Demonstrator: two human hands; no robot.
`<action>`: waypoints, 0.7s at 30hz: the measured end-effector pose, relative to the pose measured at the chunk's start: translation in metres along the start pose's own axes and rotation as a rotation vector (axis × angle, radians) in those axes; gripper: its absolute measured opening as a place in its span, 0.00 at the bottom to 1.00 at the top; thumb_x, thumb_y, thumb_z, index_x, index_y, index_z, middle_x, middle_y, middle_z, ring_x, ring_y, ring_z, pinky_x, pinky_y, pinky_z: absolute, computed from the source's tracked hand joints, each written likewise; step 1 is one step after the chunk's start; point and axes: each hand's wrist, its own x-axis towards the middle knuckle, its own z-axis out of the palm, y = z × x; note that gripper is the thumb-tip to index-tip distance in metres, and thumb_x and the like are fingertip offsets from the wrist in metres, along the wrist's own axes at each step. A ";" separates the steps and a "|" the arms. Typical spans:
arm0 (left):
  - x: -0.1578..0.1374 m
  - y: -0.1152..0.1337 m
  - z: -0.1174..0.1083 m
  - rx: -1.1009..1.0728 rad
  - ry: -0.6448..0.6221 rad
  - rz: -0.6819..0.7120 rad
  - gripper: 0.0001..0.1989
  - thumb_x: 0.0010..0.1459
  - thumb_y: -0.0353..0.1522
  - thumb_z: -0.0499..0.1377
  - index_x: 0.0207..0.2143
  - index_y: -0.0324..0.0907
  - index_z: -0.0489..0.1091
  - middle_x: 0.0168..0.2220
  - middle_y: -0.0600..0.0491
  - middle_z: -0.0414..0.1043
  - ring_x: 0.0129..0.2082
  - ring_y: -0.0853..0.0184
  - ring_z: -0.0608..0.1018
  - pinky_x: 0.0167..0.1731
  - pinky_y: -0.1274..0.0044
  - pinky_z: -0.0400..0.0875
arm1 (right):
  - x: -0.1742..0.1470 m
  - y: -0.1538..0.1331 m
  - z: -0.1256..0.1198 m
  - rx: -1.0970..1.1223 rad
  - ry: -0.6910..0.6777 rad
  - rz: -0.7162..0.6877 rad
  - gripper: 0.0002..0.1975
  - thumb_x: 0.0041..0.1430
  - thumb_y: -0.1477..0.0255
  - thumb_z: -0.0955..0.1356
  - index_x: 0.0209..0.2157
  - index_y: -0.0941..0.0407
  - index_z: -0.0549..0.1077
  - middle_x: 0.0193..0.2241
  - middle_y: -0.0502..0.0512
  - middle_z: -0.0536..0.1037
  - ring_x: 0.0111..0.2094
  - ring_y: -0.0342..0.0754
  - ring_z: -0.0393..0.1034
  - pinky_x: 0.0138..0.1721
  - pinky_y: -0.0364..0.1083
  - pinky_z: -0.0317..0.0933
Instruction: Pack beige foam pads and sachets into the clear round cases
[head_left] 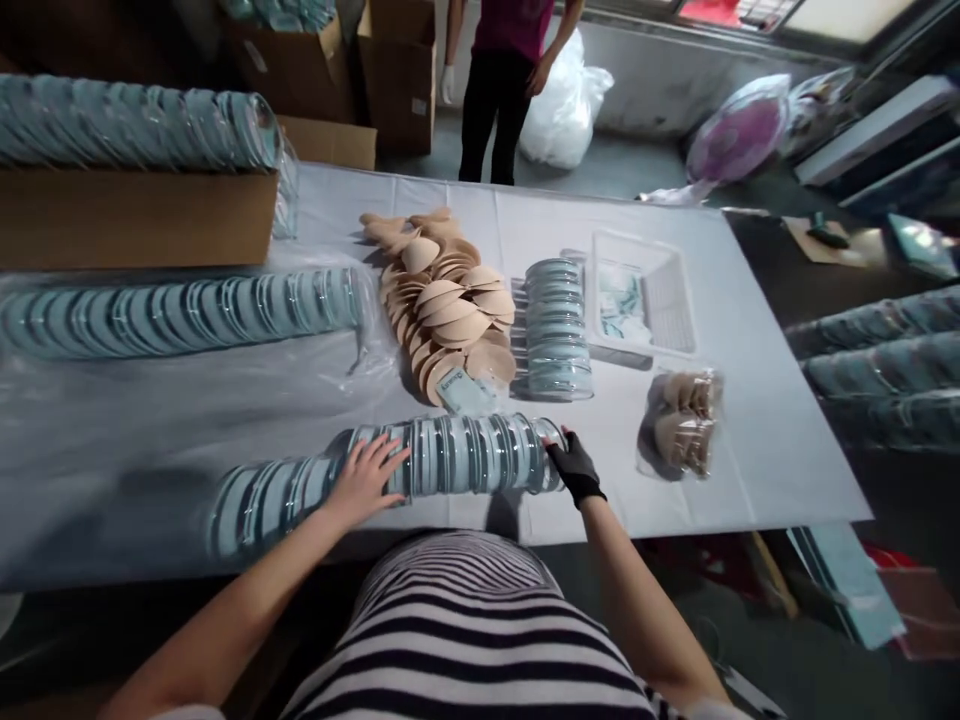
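Note:
Along the near edge of the table lies a long row of clear round plastic packages (480,455) with pale blue inserts, standing on edge against each other. My bare left hand (371,478) rests on top of this row, fingers spread. At the row's right end, my right hand (576,465), in a black glove with bare fingertips, grips the last package; part of its grip is hidden. Just beyond the row is a heap of beige cup-shaped pads (450,310), with a pale blue printed card (465,390) at its near side. A shorter row of round packages (559,330) lies right of the heap.
A white plastic basket (679,300) holds pale blue packets. Near it lies a clear bag of beige pads (686,425). More package rows (180,315) lie left, beside a cardboard box (135,220). A person (499,80) stands across the table (780,460).

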 end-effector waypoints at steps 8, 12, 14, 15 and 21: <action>0.004 0.030 0.005 -0.074 0.169 -0.055 0.22 0.62 0.39 0.56 0.59 0.48 0.68 0.62 0.47 0.64 0.67 0.52 0.58 0.66 0.52 0.44 | 0.077 -0.151 0.035 -0.388 -0.326 -0.353 0.29 0.58 0.62 0.68 0.59 0.55 0.66 0.54 0.62 0.74 0.53 0.57 0.69 0.51 0.50 0.63; 0.014 0.055 0.009 -0.205 0.299 -0.107 0.18 0.64 0.35 0.53 0.56 0.47 0.70 0.61 0.47 0.66 0.66 0.54 0.59 0.65 0.54 0.52 | 0.088 -0.173 0.055 -0.451 -0.350 -0.418 0.21 0.57 0.67 0.68 0.52 0.55 0.74 0.52 0.65 0.75 0.53 0.61 0.67 0.48 0.52 0.63; 0.021 0.062 0.011 -0.334 0.364 -0.157 0.18 0.65 0.35 0.52 0.55 0.46 0.70 0.59 0.46 0.67 0.64 0.56 0.64 0.63 0.58 0.59 | 0.087 -0.170 0.054 -0.439 -0.334 -0.501 0.18 0.61 0.69 0.65 0.51 0.53 0.76 0.55 0.63 0.73 0.56 0.60 0.64 0.51 0.51 0.60; 0.026 0.064 0.012 -0.402 0.384 -0.190 0.18 0.65 0.34 0.51 0.55 0.46 0.70 0.58 0.46 0.68 0.62 0.58 0.67 0.61 0.60 0.63 | 0.087 -0.168 0.053 -0.431 -0.332 -0.541 0.17 0.62 0.69 0.64 0.51 0.53 0.76 0.56 0.62 0.72 0.57 0.59 0.63 0.52 0.51 0.59; 0.084 0.058 0.006 -0.482 0.359 -0.252 0.26 0.60 0.33 0.56 0.61 0.44 0.62 0.64 0.44 0.59 0.64 0.57 0.63 0.63 0.62 0.60 | 0.075 -0.171 0.051 -0.404 -0.401 -0.655 0.18 0.68 0.66 0.59 0.53 0.51 0.73 0.51 0.57 0.77 0.51 0.53 0.70 0.49 0.46 0.61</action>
